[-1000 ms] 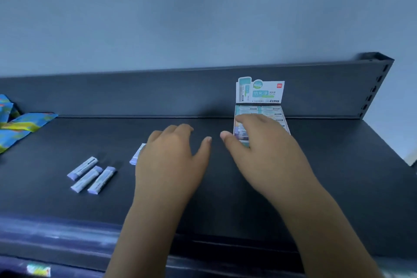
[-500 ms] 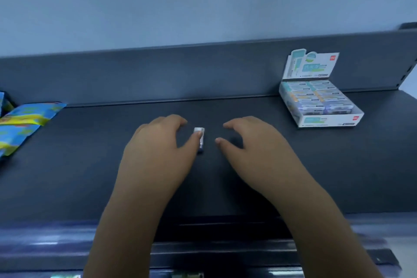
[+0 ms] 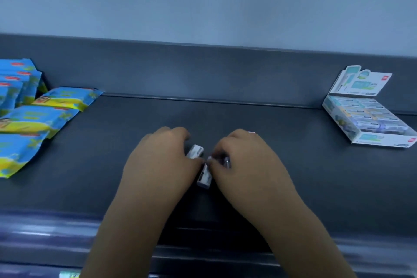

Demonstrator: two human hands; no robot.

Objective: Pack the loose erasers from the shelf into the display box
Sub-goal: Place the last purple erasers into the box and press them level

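Both hands rest close together on the dark shelf, palms down. My left hand curls over a pale wrapped eraser whose end shows past its fingertips. A second eraser lies between the two thumbs, pinched by them. My right hand covers another small eraser, mostly hidden under its fingers. The white display box stands far right against the back wall, lid flap up, rows of erasers inside.
Several blue and yellow snack packets lie and lean at the shelf's far left. The shelf's raised back wall runs across the view. The shelf's front lip is below my wrists.
The view has swung left: the display box has slid to the far right and the packets have come into sight. My hands have closed together over the loose erasers.
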